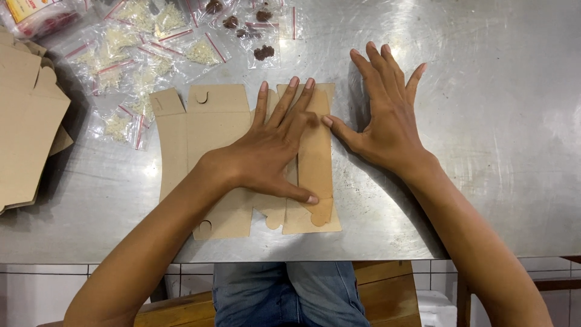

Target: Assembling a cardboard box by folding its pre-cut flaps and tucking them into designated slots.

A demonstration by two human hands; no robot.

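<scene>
Cardboard blank point(212, 130) under left hand point(266, 151); sachets point(130, 66) beyond.

Packing workshop — steel table point(484, 181), sachets point(145, 42), flat cartons point(27, 121).

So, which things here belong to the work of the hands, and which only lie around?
In hand:
- flat cardboard box blank, pressed down by the left hand
- right hand, flat on the metal table, its thumb at the blank's edge

Lying about:
- small plastic bags of pale and dark contents
- stack of cardboard blanks
</scene>
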